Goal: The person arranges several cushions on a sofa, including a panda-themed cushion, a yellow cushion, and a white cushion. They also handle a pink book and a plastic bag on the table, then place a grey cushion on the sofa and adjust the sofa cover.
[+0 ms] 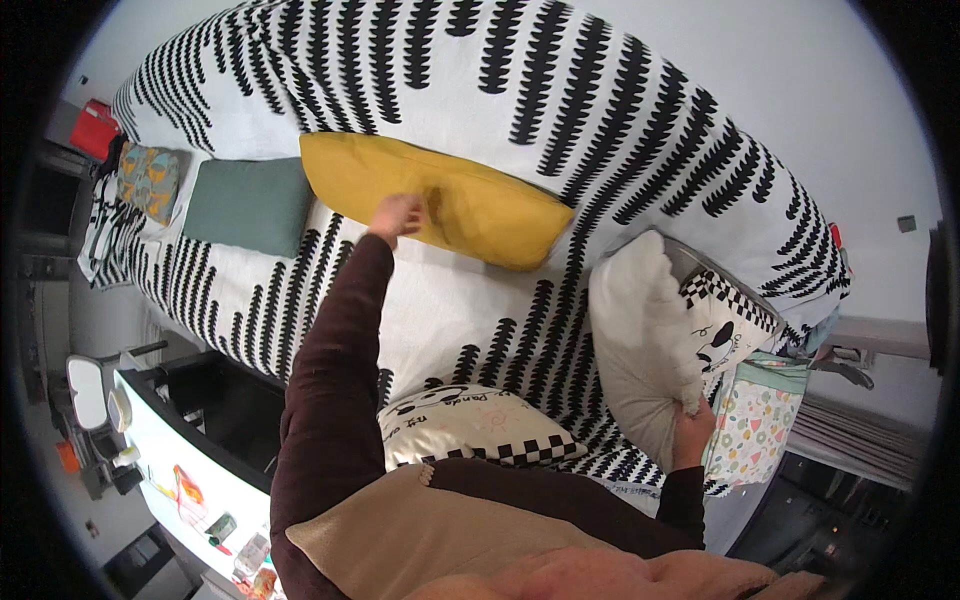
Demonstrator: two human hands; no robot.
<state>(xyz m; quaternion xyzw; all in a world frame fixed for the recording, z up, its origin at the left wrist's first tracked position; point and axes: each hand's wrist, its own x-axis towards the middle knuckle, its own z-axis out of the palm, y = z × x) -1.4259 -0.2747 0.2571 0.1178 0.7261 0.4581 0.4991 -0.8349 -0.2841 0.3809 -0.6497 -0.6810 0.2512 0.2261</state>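
My left hand [397, 217], blurred, reaches to the lower edge of a long yellow cushion [495, 217] that leans against the sofa back. Its fingers look parted and hold nothing; whether they touch the fabric I cannot tell. On the right, my right hand [694, 435] grips the lower corner of a white cushion [637, 337] with a fluffy edge, which stands tilted. Behind it shows a cushion with a panda print and checkered border [724, 334]. Another panda-print cushion [487, 427] lies right in front of my body, partly hidden by it.
A black-and-white patterned cover [450, 292] drapes the sofa. To the left are a green cushion [247, 206] and a patterned cushion [148, 184]. A fruit-print cloth [757, 427] hangs over the right end. At lower left stands a bright white table [169, 457] with small items.
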